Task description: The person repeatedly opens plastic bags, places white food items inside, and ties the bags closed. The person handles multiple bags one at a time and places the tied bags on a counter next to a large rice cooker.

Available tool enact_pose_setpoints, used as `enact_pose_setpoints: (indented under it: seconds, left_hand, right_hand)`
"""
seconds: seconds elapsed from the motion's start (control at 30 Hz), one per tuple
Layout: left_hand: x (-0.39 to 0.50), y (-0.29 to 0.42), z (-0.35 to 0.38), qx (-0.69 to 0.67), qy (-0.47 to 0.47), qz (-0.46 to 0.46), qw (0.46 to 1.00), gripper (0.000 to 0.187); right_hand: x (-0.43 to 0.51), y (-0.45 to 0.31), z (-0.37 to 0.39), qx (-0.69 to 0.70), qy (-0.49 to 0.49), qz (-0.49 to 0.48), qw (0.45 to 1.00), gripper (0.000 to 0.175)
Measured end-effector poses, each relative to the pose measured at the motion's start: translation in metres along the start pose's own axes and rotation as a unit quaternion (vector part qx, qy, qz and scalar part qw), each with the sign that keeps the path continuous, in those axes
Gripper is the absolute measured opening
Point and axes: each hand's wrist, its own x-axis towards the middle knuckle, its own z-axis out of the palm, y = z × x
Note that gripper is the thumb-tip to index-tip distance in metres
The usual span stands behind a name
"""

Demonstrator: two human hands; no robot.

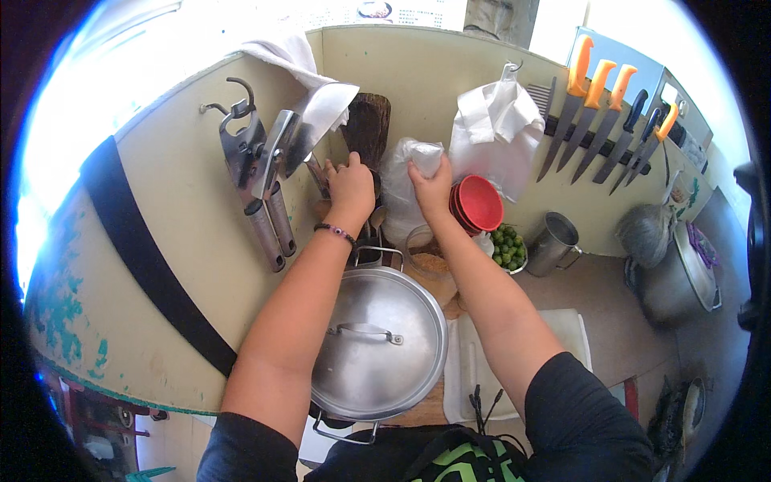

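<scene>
My left hand (pixel 351 184) reaches over the utensils in the back corner, beside a metal-bladed utensil (pixel 319 120); its fingertips are partly hidden, so what it touches is unclear. My right hand (pixel 433 181) grips the top of a clear plastic bag (pixel 400 187) near the back wall. Below my forearms sits a large metal pot with a lid (pixel 379 343). Red bowls (pixel 480 203) are stacked right of my right hand. A clear container of brownish crumbs or powder (pixel 429 262) stands between my forearms, and small green citrus fruits (pixel 509 248) lie in a container.
Kitchen tools with gray handles (pixel 265 232) hang on the left wall. Several knives (pixel 593 132) are on a rack at the back right. White plastic bags (pixel 497 129) hang from a hook. A metal pitcher (pixel 549 244), a large pot (pixel 674 283) and a white cutting board (pixel 566 337) are at the right.
</scene>
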Motion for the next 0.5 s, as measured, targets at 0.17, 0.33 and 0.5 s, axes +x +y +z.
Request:
enact_pose_setpoints:
  seconds: [0.17,0.33,0.5]
  left_hand:
    - [-0.001,0.006,-0.012,0.017,-0.033,-0.019,0.999,0.028]
    - [-0.002,0.018,-0.041,-0.021,-0.026,-0.028,0.999,0.034]
    - [-0.038,0.027,-0.11,-0.067,-0.069,0.013,0.995,0.038]
  right_hand:
    - [0.001,-0.009,-0.014,-0.074,-0.038,0.024,0.996,0.072]
    - [-0.009,-0.04,-0.036,-0.063,-0.056,0.088,0.993,0.095]
    - [-0.032,-0.091,-0.098,0.029,-0.192,0.152,0.969,0.08]
